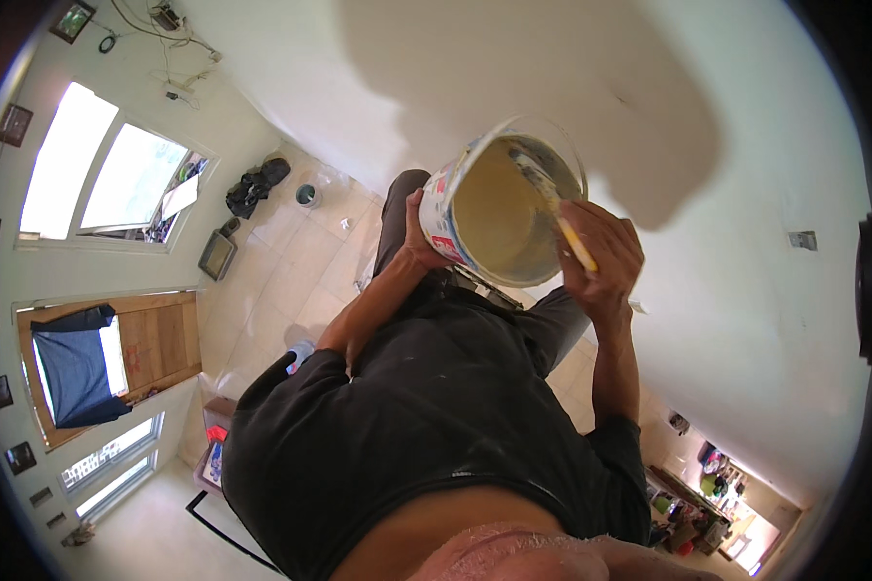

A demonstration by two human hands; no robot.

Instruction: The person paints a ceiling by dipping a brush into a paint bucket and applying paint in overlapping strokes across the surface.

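Note:
A white plastic paint bucket (443,215) is tilted in front of me, its open mouth facing up toward my head. Cream-coloured paint (494,208) shows inside it. My left hand (419,232) is wrapped against the bucket's left side and supports it. In my right hand (603,254) is a paintbrush (574,235) with a yellow handle, gripped at the bucket's right rim. The brush's head points into the bucket by the inner wall, and its bristles look coated. A thin clear handle arches over the bucket's far rim.
A pale wall (765,320) rises ahead and to the right, with a wall socket (802,240). On the tiled floor (295,257) at left are a black bag (258,187), a small dark bucket (307,196) and a paint tray (218,254). A wooden door (165,342) stands farther left.

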